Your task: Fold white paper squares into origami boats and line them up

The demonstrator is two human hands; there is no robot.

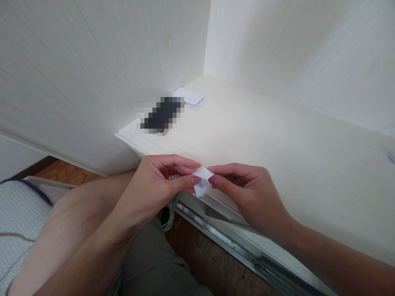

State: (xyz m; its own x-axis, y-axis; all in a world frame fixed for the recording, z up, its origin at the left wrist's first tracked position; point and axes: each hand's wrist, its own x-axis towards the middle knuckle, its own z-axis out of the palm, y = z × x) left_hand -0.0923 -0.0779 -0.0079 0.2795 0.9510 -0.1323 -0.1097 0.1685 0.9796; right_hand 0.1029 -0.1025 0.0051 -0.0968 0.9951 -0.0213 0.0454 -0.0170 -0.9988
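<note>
A small piece of folded white paper (203, 183) is held between my two hands, just over the front edge of the white shelf (277, 144). My left hand (165, 176) pinches its left side between thumb and fingers. On the right side, the thumb and index finger of my right hand (247, 185) grip the paper too. An upper flap and a pointed lower part of the paper show between the fingertips. The other fingers of both hands are curled in.
A dark, pixelated phone-like object (163, 115) lies on the shelf at the left, beside a small stack of white paper (189, 96). White panels rise at the left and back. Below the shelf edge are a metal rail (212, 230), a shoe (168, 216) and the wooden floor (197, 250).
</note>
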